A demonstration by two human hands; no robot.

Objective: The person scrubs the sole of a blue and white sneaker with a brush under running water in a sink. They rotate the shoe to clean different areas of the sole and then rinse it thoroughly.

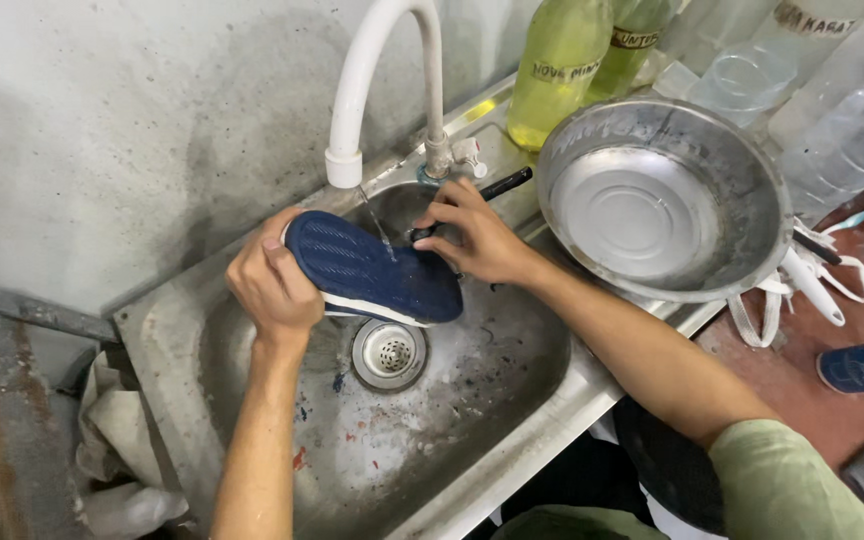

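Left hand clamps a shoe over the sink; right hand grips a brush under the tap, a bowl beside it.

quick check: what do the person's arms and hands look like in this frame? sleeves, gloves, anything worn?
Both hands are bare: no gloves, rings, watch or bands show on the left hand or the right hand. Both forearms are uncovered. The right arm ends in a short, loose sleeve of pale green cloth above the elbow. The left arm's upper part is out of frame, so no sleeve can be seen there.

L hand grips navy shoe over sink – R hand w/ black brush at its sole
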